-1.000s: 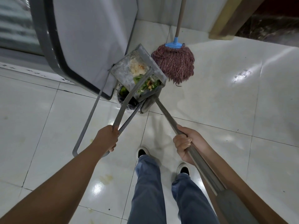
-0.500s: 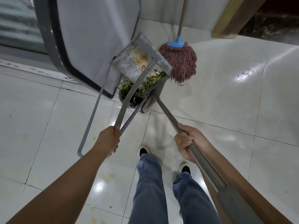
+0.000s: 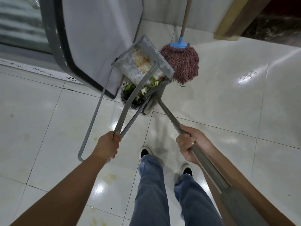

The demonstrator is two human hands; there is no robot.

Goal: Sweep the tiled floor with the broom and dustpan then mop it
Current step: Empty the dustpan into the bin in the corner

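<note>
Tipped up a bit steeper than half a second back, the dustpan (image 3: 138, 62) has let more of the scraps (image 3: 146, 88) slide off its low edge toward the little bin (image 3: 130, 95) underneath, and the pale smeared bit of the pan is showing more now. It's held above the bin on purpose I'd say, mouth down, so gravity does the dumping (some rice-looking stuff is stuck to the metal though).

Left hand (image 3: 107, 145) has its grip clenched around the dustpan's long wire handle (image 3: 130, 108), forearm stretched forward and slightly up, fist near the handle's bottom end. Right hand (image 3: 190, 144) is grasping the broom (image 3: 169, 115) shaft partway along, fingers wrapped over the top, thumb side toward the head. The broom head sits right at the pan's low corner by the bin rim, probably to nudge the leftovers out.

Mop (image 3: 182, 61) is leaning against the wall just behind the pan, untouched, so mopping hasn't started. Tiled floor (image 3: 228, 103) still has a few yellowish spots near the feet, so I'd guess that's what the mop is for next
</note>
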